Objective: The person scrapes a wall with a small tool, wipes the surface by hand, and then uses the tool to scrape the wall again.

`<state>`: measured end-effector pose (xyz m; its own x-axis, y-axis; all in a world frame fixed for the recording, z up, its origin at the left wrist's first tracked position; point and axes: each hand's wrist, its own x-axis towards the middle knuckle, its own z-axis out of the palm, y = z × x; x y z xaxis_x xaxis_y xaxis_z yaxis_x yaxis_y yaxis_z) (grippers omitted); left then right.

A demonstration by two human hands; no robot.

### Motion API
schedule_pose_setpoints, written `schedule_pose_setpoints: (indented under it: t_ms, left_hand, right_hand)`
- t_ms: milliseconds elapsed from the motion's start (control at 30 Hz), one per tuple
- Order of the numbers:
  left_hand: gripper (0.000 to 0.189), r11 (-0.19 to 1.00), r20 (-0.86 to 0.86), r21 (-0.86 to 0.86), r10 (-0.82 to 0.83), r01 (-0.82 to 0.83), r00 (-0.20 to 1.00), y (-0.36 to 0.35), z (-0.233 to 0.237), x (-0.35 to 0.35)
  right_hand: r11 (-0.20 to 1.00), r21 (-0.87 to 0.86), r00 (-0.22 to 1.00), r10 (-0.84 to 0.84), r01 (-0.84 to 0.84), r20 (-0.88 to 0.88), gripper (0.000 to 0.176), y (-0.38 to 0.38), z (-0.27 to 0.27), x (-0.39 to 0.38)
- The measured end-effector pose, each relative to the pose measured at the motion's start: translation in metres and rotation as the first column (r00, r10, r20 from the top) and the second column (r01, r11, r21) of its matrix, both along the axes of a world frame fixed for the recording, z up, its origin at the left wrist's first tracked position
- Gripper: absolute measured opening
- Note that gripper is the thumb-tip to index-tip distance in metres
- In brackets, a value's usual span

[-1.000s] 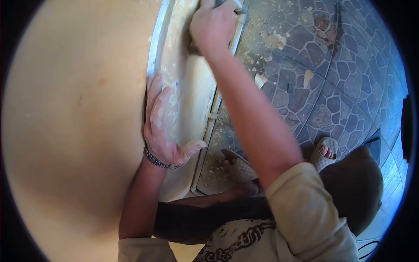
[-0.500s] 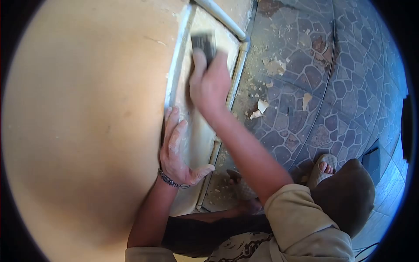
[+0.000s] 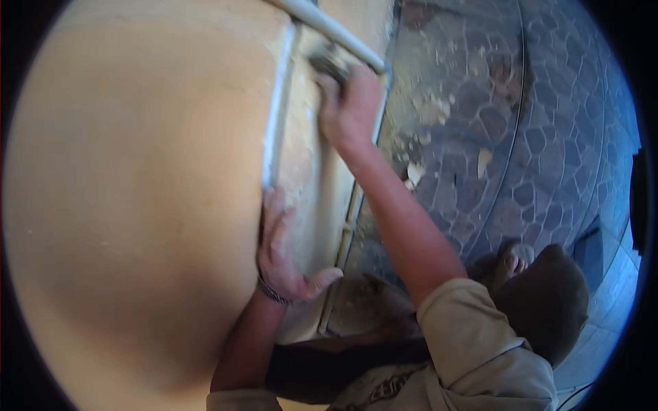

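My right hand (image 3: 351, 109) is closed around a scraper (image 3: 330, 65) with a wide dark blade, smeared by motion. The blade is at the upper part of a rough, pale wall strip (image 3: 299, 147), close to the pipe above it. My left hand (image 3: 282, 250), dusty and with a dark bracelet (image 3: 274, 293) at the wrist, lies flat with fingers stretched and thumb out to the side. Its fingertips are at the lower end of the white edge strip (image 3: 276, 113), beside the scraped wall area.
A pale pipe (image 3: 336, 31) crosses the top, and a thin pipe (image 3: 348, 229) runs along the wall's foot. Flakes (image 3: 415, 173) and dust lie on the stone-patterned floor (image 3: 480, 212). A sandalled foot (image 3: 517, 262) and a dark box-like thing (image 3: 589, 250) are at the right.
My right hand and the scraper have shifted a little right, and the blade has tilted. My left hand appears slightly lower in view, still flat. The whole view has moved slightly.
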<state>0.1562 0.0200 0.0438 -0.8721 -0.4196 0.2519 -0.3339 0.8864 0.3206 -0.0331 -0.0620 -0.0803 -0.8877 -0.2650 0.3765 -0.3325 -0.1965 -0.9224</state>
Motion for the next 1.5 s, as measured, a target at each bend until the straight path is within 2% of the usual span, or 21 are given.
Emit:
schedule_pose_setpoints:
  t_ms: [33, 133, 233, 300, 333, 400, 467, 500, 600, 633, 667, 733, 800, 933, 967, 1000, 1067, 1167, 1267, 1333, 1500]
  left_hand:
    - [0.096, 1.000, 0.005, -0.007, -0.005, 0.005, 1.000, 0.003, 0.002, -0.001]
    - [0.096, 1.000, 0.022, -0.007, -0.018, 0.018, 1.000, 0.005, 0.002, 0.000]
    - [0.096, 1.000, 0.045, 0.002, 0.007, -0.007, 0.999, 0.005, 0.001, 0.001]
    - [0.096, 1.000, 0.074, -0.007, 0.016, -0.016, 0.997, 0.005, 0.002, 0.002]
    - [0.096, 0.999, 0.079, -0.025, 0.022, -0.020, 0.997, 0.005, 0.002, 0.002]
    - [0.096, 0.999, 0.055, -0.048, 0.006, -0.004, 0.998, 0.005, 0.001, -0.003]
    - [0.096, 1.000, 0.036, -0.005, 0.001, -0.001, 0.999, 0.005, -0.002, -0.001]
    - [0.096, 1.000, 0.051, -0.009, 0.014, -0.014, 0.999, 0.006, -0.002, 0.001]
    - [0.096, 1.000, 0.058, 0.004, 0.019, -0.019, 0.998, 0.004, -0.002, 0.000]
    - [0.096, 1.000, 0.108, -0.004, 0.031, -0.031, 0.994, 0.004, 0.002, 0.000]
    - [0.096, 0.999, 0.107, -0.027, 0.027, -0.024, 0.994, 0.003, 0.005, -0.003]
    - [0.096, 0.999, 0.128, -0.042, 0.017, -0.012, 0.992, 0.006, 0.004, -0.004]
    - [0.096, 0.999, 0.098, -0.046, 0.011, -0.006, 0.995, 0.007, 0.003, -0.003]
    - [0.094, 1.000, 0.081, -0.028, 0.014, -0.012, 0.997, 0.005, 0.000, -0.002]
    - [0.094, 0.999, 0.098, -0.041, 0.015, -0.011, 0.995, 0.005, 0.002, -0.003]
    - [0.094, 0.998, 0.120, -0.053, 0.020, -0.014, 0.993, 0.007, 0.004, -0.003]
    - [0.094, 0.997, 0.121, -0.072, 0.024, -0.016, 0.992, 0.007, 0.004, -0.004]
    - [0.095, 1.000, 0.095, -0.031, -0.001, 0.004, 0.995, 0.007, 0.000, 0.000]
    - [0.096, 1.000, 0.086, -0.028, 0.003, -0.001, 0.996, 0.004, 0.000, -0.001]
    - [0.096, 0.999, 0.121, -0.036, 0.037, -0.033, 0.992, 0.008, 0.001, -0.001]
    - [0.096, 0.999, 0.086, -0.050, -0.005, 0.009, 0.996, 0.004, 0.002, -0.002]
  right_hand:
    - [0.998, 0.009, 0.974, 0.056, -0.060, 0.219, 0.026, 0.007, -0.004, -0.002]
    - [0.993, 0.075, 0.978, 0.070, -0.086, 0.196, 0.025, 0.005, 0.017, -0.005]
    - [0.981, -0.145, 0.979, -0.151, 0.130, -0.140, 0.023, -0.010, 0.051, -0.006]
    - [1.000, 0.006, 0.991, -0.024, 0.025, -0.128, 0.028, -0.002, 0.003, -0.012]
    - [0.982, -0.162, 0.966, 0.133, -0.098, 0.220, 0.025, -0.005, -0.023, -0.012]
    - [0.979, 0.077, 0.898, 0.141, -0.190, 0.416, 0.024, 0.002, -0.026, -0.010]
    - [0.999, -0.036, 0.999, -0.008, 0.007, -0.041, 0.026, -0.002, 0.024, -0.008]
    - [0.982, -0.168, 0.984, 0.055, -0.083, -0.167, 0.027, 0.004, 0.055, -0.017]
    - [0.987, -0.156, 0.982, 0.009, -0.039, -0.191, 0.024, -0.004, 0.032, -0.016]
    - [0.998, 0.032, 0.993, 0.049, -0.045, -0.104, 0.023, -0.005, -0.006, -0.014]
    - [0.991, -0.010, 0.971, 0.136, -0.137, 0.195, 0.020, -0.003, -0.036, -0.010]
    - [0.972, 0.144, 0.925, 0.126, -0.188, 0.358, 0.019, 0.013, -0.014, -0.005]
    - [0.998, 0.020, 0.998, 0.060, -0.061, 0.022, 0.022, 0.011, 0.030, -0.003]
    - [0.989, -0.078, 0.990, 0.116, -0.122, -0.075, 0.021, 0.012, 0.034, -0.011]
    - [0.978, 0.146, 0.988, 0.140, -0.149, 0.071, 0.021, 0.014, 0.012, -0.012]
    - [0.958, 0.116, 0.899, 0.198, -0.262, 0.391, 0.019, 0.013, -0.015, -0.013]
    - [0.921, 0.158, 0.790, 0.206, -0.355, 0.577, 0.020, 0.016, -0.015, -0.006]
    - [0.971, 0.086, 0.966, 0.211, -0.225, 0.150, 0.022, 0.041, 0.047, 0.034]
    - [0.949, 0.209, 0.969, 0.218, -0.238, 0.117, 0.018, 0.025, 0.031, 0.009]
    - [0.983, 0.113, 0.944, 0.102, -0.144, 0.313, 0.020, -0.001, 0.023, -0.019]
    - [0.981, 0.090, 0.976, 0.155, -0.170, 0.151, 0.021, 0.033, 0.047, 0.022]
